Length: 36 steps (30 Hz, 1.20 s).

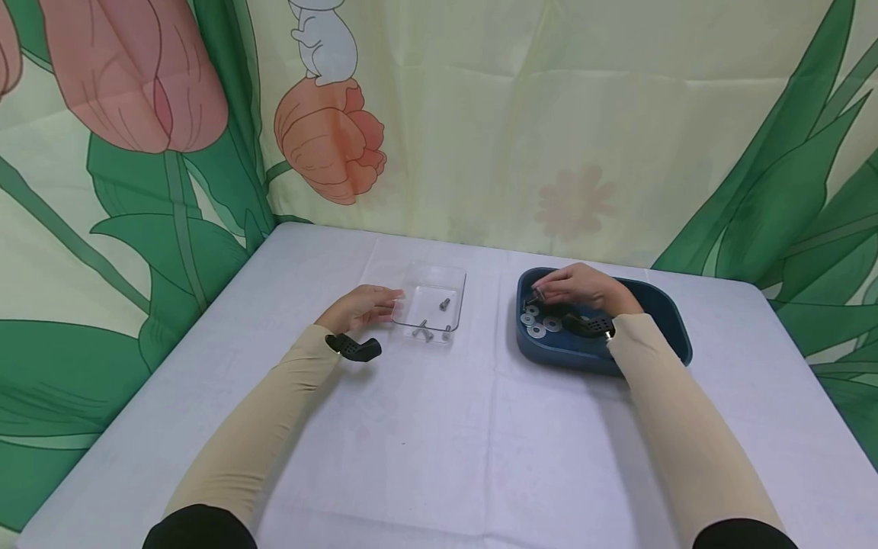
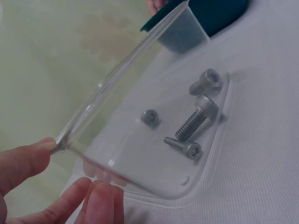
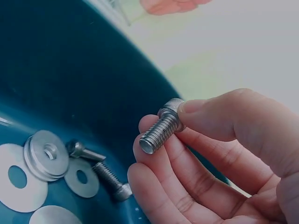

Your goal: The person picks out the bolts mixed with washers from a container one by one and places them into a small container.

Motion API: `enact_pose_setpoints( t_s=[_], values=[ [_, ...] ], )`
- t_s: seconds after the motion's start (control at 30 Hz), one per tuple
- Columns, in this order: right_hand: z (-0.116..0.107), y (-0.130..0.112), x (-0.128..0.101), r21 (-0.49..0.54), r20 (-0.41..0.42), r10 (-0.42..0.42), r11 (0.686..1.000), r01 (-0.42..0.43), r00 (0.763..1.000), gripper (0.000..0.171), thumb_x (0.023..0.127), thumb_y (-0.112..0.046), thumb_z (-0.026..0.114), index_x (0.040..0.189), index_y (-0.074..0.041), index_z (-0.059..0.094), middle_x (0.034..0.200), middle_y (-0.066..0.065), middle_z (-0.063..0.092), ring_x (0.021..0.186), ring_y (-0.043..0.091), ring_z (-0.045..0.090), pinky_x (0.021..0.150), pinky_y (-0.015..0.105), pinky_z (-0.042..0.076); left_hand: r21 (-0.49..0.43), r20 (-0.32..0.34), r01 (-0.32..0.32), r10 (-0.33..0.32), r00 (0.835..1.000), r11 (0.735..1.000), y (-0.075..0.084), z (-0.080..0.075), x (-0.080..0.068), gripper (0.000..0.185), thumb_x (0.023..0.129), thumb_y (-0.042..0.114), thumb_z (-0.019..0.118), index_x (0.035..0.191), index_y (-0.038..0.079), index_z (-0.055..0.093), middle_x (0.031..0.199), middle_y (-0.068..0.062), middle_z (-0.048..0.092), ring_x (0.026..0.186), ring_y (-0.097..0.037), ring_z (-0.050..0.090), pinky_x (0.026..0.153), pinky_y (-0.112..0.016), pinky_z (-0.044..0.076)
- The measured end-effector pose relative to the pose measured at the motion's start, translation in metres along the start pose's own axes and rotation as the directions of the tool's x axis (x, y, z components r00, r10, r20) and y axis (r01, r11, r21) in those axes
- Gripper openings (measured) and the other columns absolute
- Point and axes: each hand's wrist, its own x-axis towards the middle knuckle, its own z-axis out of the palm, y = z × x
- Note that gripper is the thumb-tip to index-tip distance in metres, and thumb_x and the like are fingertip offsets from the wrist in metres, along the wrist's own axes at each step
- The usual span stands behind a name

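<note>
My right hand is over the blue tray, pinching a socket-head bolt by its head between thumb and fingers. Below it in the tray, several flat washers and two more bolts lie together at the left end. To the left, a clear plastic box sits on the table. My left hand holds its left side, with the thumb at the rim and the fingers against the wall. Several bolts of differing sizes lie loose inside the box.
A white cloth covers the table. Behind it hangs a curtain printed with flowers and leaves. The tray stands a short gap to the right of the clear box, near the table's back edge.
</note>
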Motion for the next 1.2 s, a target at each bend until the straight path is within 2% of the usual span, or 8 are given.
enact_pose_setpoints(
  t_s=[0.3, 0.43, 0.57, 0.67, 0.83, 0.97, 1.07, 1.2],
  values=[
    [-0.005, -0.014, -0.010, 0.052, -0.011, -0.020, 0.998, 0.020, 1.000, 0.025, 0.093, -0.012, 0.059, 0.114, -0.003, 0.067, 0.100, -0.010, 0.068, 0.095, 0.005, 0.065, 0.087, 0.023, 0.053, -0.007, -0.002, 0.003, -0.003, 1.000, 1.000, 0.000, 0.000, 0.001, 0.053, 0.093, 0.024, 0.058, 0.136, -0.001, 0.040, 0.121, -0.009, 0.047, 0.099, -0.014, 0.052, 0.073, -0.015, 0.053],
    [-0.005, -0.022, -0.012, 0.116, 0.006, -0.051, 0.992, 0.050, 0.999, 0.019, 0.093, -0.007, 0.057, 0.103, -0.010, 0.072, 0.097, -0.008, 0.070, 0.093, 0.005, 0.066, 0.083, 0.020, 0.054, -0.002, 0.001, 0.003, -0.003, 1.000, 1.000, 0.000, -0.001, 0.000, 0.054, 0.093, 0.025, 0.058, 0.137, -0.001, 0.039, 0.124, -0.011, 0.046, 0.103, -0.016, 0.051, 0.077, -0.016, 0.052],
    [-0.005, -0.033, -0.013, 0.167, 0.010, -0.074, 0.983, 0.071, 0.997, 0.020, 0.093, -0.004, 0.056, 0.102, -0.008, 0.073, 0.097, -0.004, 0.071, 0.092, 0.007, 0.067, 0.081, 0.020, 0.054, 0.003, 0.006, 0.001, -0.001, 1.000, 1.000, 0.000, -0.001, 0.000, 0.055, 0.093, 0.025, 0.058, 0.137, -0.001, 0.039, 0.126, -0.012, 0.045, 0.104, -0.016, 0.051, 0.081, -0.017, 0.052],
    [-0.003, -0.042, -0.015, 0.136, -0.018, -0.076, 0.988, 0.078, 0.997, 0.020, 0.092, -0.007, 0.058, 0.107, -0.005, 0.071, 0.099, -0.004, 0.071, 0.092, 0.008, 0.067, 0.082, 0.019, 0.054, -0.005, 0.014, -0.011, 0.011, 1.000, 1.000, -0.001, -0.001, 0.000, 0.054, 0.094, 0.025, 0.057, 0.137, -0.002, 0.040, 0.123, -0.011, 0.045, 0.102, -0.015, 0.050, 0.080, -0.017, 0.052],
    [0.002, -0.057, -0.015, 0.063, -0.065, -0.072, 0.995, 0.076, 0.995, 0.020, 0.091, -0.011, 0.061, 0.108, -0.008, 0.071, 0.099, -0.007, 0.070, 0.093, 0.008, 0.066, 0.082, 0.018, 0.053, -0.014, 0.024, -0.028, 0.029, 0.999, 0.999, -0.001, -0.002, 0.000, 0.053, 0.094, 0.023, 0.056, 0.136, -0.004, 0.039, 0.117, -0.009, 0.045, 0.097, -0.014, 0.050, 0.074, -0.015, 0.052],
    [0.006, -0.066, -0.011, 0.053, -0.078, -0.078, 0.995, 0.082, 0.994, 0.018, 0.091, -0.010, 0.061, 0.106, -0.010, 0.072, 0.095, -0.008, 0.070, 0.093, 0.010, 0.066, 0.083, 0.019, 0.053, -0.012, 0.022, -0.037, 0.037, 0.999, 0.999, -0.002, -0.002, 0.000, 0.052, 0.094, 0.023, 0.056, 0.135, -0.004, 0.040, 0.115, -0.008, 0.045, 0.095, -0.013, 0.049, 0.071, -0.014, 0.051],
    [0.007, -0.072, -0.008, 0.052, -0.068, -0.091, 0.994, 0.095, 0.994, 0.020, 0.091, -0.008, 0.060, 0.108, -0.007, 0.070, 0.095, -0.006, 0.070, 0.091, 0.009, 0.066, 0.084, 0.020, 0.053, -0.011, 0.017, -0.034, 0.035, 0.999, 0.999, -0.001, -0.002, -0.001, 0.051, 0.094, 0.023, 0.056, 0.135, -0.004, 0.041, 0.114, -0.007, 0.046, 0.094, -0.013, 0.050, 0.073, -0.015, 0.051],
    [0.010, -0.081, -0.005, -0.017, -0.071, -0.098, 0.995, 0.097, 0.993, 0.030, 0.092, -0.010, 0.059, 0.120, 0.001, 0.062, 0.097, -0.007, 0.069, 0.091, 0.006, 0.065, 0.086, 0.019, 0.052, -0.007, 0.012, -0.027, 0.027, 1.000, 1.000, 0.000, -0.001, -0.002, 0.052, 0.094, 0.023, 0.056, 0.136, -0.003, 0.041, 0.113, -0.006, 0.047, 0.094, -0.012, 0.050, 0.078, -0.016, 0.050]
  ],
)
